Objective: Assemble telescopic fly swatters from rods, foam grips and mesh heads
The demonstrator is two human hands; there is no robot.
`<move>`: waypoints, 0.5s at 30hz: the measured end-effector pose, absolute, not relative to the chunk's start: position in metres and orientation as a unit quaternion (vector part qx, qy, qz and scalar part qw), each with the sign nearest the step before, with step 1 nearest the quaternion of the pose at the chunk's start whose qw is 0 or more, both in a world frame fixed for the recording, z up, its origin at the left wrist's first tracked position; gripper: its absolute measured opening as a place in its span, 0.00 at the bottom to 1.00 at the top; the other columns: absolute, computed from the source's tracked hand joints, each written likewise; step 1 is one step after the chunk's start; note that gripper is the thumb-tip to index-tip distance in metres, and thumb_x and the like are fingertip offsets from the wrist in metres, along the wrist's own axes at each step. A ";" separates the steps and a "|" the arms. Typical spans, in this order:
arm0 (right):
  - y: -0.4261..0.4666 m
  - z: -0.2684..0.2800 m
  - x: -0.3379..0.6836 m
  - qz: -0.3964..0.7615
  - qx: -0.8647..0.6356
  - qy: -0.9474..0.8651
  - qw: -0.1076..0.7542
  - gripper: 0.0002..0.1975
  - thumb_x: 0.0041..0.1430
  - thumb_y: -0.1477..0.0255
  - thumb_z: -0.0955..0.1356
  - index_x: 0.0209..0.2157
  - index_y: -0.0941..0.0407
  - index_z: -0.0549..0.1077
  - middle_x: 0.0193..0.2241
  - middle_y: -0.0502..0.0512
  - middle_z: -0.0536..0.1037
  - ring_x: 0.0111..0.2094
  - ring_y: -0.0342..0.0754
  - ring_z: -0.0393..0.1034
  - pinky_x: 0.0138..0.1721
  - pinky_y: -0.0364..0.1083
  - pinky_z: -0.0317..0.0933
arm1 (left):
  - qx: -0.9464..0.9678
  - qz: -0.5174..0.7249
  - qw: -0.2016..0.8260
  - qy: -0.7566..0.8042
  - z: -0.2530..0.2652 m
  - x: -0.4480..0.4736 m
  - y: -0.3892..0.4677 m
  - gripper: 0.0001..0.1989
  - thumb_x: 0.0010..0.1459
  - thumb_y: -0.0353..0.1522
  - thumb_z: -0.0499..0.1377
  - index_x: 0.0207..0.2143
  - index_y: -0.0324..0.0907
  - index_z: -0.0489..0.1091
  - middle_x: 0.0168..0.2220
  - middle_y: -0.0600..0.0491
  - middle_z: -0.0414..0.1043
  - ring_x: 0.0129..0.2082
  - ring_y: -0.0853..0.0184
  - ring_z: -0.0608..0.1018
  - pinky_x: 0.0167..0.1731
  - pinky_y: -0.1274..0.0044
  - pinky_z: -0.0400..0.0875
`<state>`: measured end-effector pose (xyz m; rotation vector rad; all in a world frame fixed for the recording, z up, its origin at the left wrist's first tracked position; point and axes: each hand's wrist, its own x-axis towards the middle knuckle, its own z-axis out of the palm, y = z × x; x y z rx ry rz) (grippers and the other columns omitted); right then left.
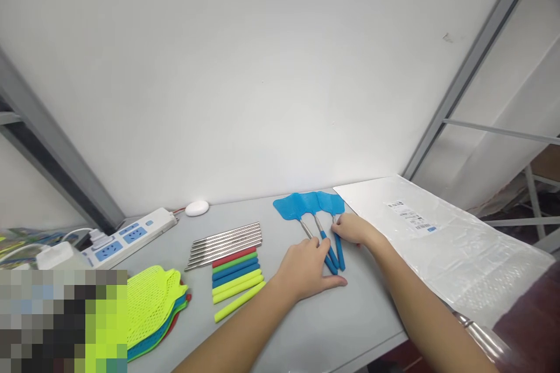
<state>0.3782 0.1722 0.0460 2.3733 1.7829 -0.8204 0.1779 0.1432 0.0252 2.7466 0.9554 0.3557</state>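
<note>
Three blue fly swatters lie side by side on the grey table, their heads overlapping towards the wall. My left hand (304, 268) rests over the shaft and handle of the left fly swatter (289, 208), thumb stretched out to the right and fingers partly bent. Between the others is the middle fly swatter (310, 203), its handle partly behind my left fingers. With closed fingertips, my right hand (352, 229) grips the right fly swatter (332, 203) where its metal shaft meets the blue handle (339, 253).
Left of my hands lie several metal tubes (225, 243) and several coloured handle sleeves (236, 271). Mesh swatter heads (153, 297) are stacked at the near left. Behind them sit a power strip (140, 233) and a white oval device (196, 208). A plastic bag (420, 233) covers the right side.
</note>
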 end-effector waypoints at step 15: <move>0.176 0.045 0.379 -0.234 0.763 0.602 0.044 0.17 0.64 0.65 0.67 0.52 0.58 0.69 0.51 0.59 0.72 0.46 0.51 0.71 0.46 0.54 0.68 | 0.932 0.109 0.103 0.330 0.023 0.180 0.146 0.26 0.57 0.55 0.53 0.45 0.44 0.65 0.40 0.48 0.72 0.40 0.56 0.75 0.33 0.70 0.68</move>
